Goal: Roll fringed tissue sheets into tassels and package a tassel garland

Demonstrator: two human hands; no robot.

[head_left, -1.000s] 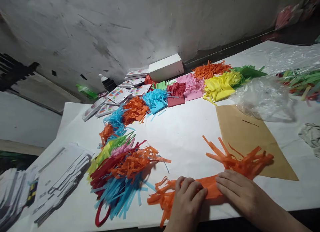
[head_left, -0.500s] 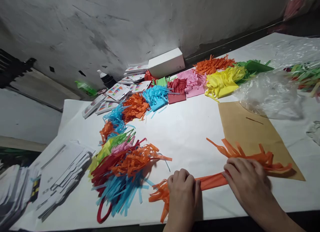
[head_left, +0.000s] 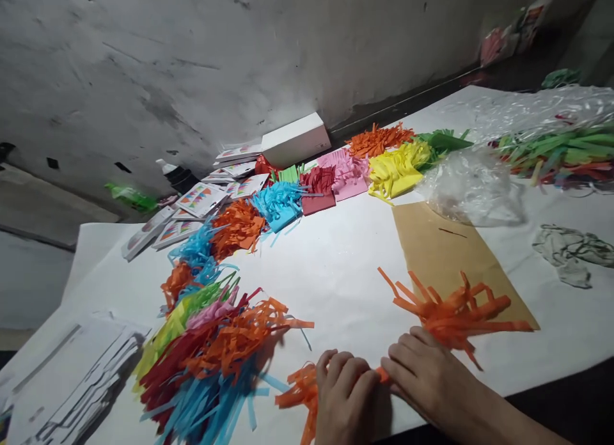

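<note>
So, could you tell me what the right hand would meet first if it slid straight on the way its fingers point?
The right hand points left, so it would most likely meet the left hand, almost touching it over the orange strip.

No words, numbers or brand names can be read anywhere. The cards beside the white box carry only coloured triangle patterns, and the print on the white sheets farther from the box is too blurred to make out.
</note>
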